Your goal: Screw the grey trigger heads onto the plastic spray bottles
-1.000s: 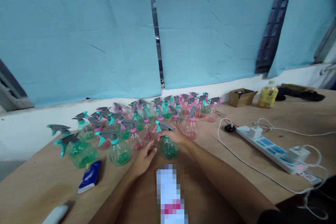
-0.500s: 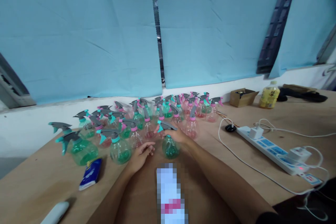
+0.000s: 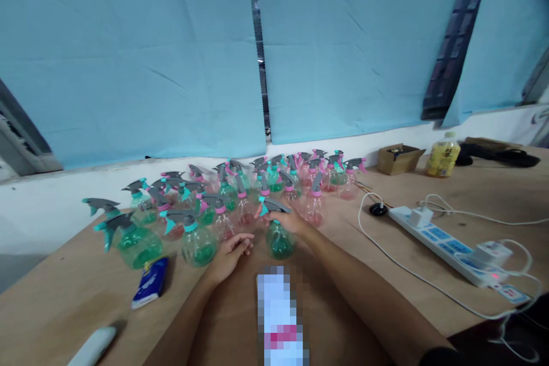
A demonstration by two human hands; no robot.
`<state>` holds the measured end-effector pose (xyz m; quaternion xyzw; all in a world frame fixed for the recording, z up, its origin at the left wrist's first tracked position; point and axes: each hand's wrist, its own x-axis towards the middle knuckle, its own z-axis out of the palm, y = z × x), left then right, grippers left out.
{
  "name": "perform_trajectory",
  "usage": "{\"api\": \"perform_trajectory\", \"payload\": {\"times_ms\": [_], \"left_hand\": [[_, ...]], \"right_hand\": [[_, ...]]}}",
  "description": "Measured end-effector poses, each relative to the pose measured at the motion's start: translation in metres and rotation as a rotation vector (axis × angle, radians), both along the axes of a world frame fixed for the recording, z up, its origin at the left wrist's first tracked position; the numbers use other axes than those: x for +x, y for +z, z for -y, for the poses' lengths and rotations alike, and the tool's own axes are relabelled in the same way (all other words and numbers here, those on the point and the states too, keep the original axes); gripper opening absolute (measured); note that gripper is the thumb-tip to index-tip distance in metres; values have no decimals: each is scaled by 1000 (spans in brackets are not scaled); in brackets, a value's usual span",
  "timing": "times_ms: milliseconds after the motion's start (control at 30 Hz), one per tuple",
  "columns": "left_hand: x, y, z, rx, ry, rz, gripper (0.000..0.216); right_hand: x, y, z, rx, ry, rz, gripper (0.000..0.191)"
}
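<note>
My right hand [image 3: 288,219] is wrapped round the neck of a green spray bottle [image 3: 280,243] with a grey and turquoise trigger head, which stands upright on the wooden table [image 3: 338,291]. Beside it, my left hand [image 3: 231,253] rests near the tabletop, fingers loosely curled and apart, holding nothing. Just left of that hand is another green spray bottle [image 3: 198,247]. Behind both hands stand many more spray bottles in green and pink, among them a pink one [image 3: 315,209] right of my right hand. A pixelated phone-like object [image 3: 281,314] lies in front of me.
At the left lie a blue packet [image 3: 150,283] and a white object [image 3: 92,346]. On the right are a power strip [image 3: 441,246] with chargers and white cables, a small black disc [image 3: 378,209], a cardboard box [image 3: 398,160] and a yellow drink bottle [image 3: 441,155]. Blue sheets cover the window behind.
The whole view has shifted very slightly. Both hands keep their poses, the right one still round the same green spray bottle.
</note>
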<state>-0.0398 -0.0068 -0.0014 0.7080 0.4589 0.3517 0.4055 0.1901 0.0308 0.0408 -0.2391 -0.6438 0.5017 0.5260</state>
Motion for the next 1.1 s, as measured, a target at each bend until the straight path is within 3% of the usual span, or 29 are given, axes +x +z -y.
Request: {"api": "perform_trajectory", "payload": {"times_ms": [167, 400, 600, 867, 1100], "left_hand": [[-1, -2, 0, 19, -5, 3, 40], [-1, -1, 2, 31, -6, -22, 38], [-1, 0, 1, 28, -16, -38, 37], [1, 1, 4, 39, -8, -53, 37], [5, 1, 8, 69, -5, -115, 36]], "right_hand": [[-2, -7, -4, -30, 22, -34, 23], [1, -2, -2, 76, 48, -26, 21], [0, -3, -1, 6, 37, -60, 20], [0, 2, 1, 110, 36, -17, 26], [-3, -3, -1, 35, 21, -13, 18]]}}
